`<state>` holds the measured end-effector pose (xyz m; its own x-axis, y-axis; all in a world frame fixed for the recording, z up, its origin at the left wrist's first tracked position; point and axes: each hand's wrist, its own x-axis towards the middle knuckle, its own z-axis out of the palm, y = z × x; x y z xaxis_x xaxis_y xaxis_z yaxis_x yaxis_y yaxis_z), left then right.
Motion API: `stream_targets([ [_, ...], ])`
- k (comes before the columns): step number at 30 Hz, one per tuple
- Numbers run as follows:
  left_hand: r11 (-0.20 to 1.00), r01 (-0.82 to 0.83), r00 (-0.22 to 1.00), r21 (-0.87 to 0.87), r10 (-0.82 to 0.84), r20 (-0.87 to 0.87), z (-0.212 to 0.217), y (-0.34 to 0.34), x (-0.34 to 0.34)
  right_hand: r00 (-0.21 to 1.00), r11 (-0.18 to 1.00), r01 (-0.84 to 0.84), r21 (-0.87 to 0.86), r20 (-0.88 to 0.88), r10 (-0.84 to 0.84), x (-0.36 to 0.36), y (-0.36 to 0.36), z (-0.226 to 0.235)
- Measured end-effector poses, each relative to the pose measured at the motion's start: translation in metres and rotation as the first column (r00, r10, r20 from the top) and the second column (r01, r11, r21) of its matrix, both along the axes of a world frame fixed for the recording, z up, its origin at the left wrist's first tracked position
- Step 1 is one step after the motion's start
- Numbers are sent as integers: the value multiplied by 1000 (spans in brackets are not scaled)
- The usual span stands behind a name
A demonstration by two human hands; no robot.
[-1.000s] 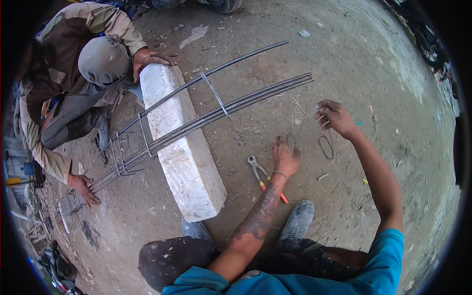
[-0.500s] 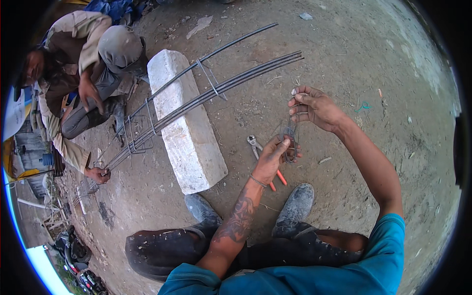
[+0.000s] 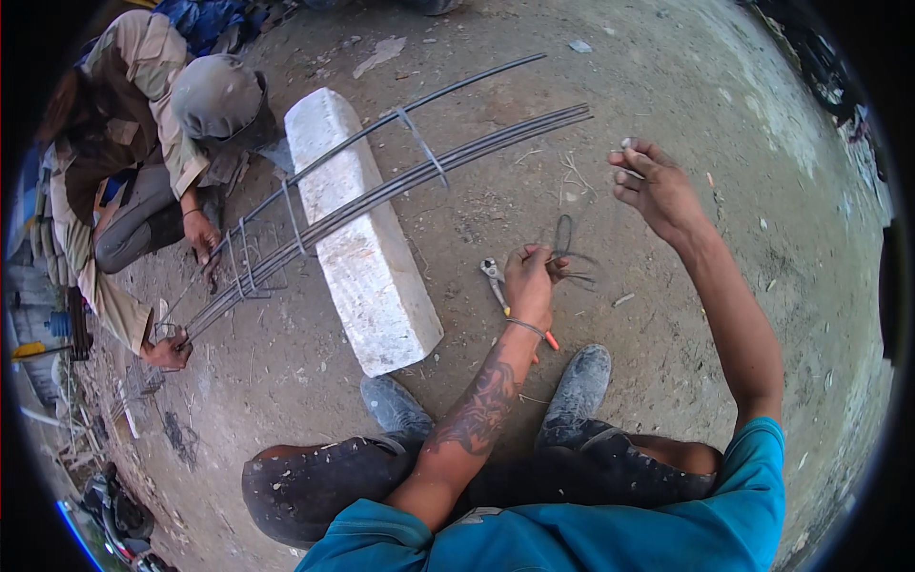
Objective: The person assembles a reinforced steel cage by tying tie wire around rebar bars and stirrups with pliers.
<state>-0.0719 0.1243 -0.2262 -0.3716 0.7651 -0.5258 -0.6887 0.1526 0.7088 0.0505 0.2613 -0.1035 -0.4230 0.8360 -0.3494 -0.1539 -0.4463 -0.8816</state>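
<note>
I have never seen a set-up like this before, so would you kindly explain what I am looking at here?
Of course. There is no machine here, only a person's two bare hands. The view comes from a wide fisheye camera worn on the head and looking down, so straight edges bend near the rim.

The left hand holds a few wire loops. The right hand is raised apart from it, fingers curled; whether they pinch anything is too small to tell.

On the bare ground, the pliers lie partly hidden behind the left wrist. A long white block lies to their left, with metal rods running across it. At the far left, a co-worker sits low beside the rods.
</note>
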Motion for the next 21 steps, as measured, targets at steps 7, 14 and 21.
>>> stream_targets([
  [7,716,611,369,338,120,-922,59,-19,-9,987,992,-62,-113,-155,44,-11,4,-5],
  [14,754,565,500,336,11,-866,37,-24,-1,999,1000,16,27,-41,-15,-32,-3,14],
  [21,816,576,721,45,-482,-497,38,-23,14,956,859,104,502,187,-225,-14,-4,23],
])
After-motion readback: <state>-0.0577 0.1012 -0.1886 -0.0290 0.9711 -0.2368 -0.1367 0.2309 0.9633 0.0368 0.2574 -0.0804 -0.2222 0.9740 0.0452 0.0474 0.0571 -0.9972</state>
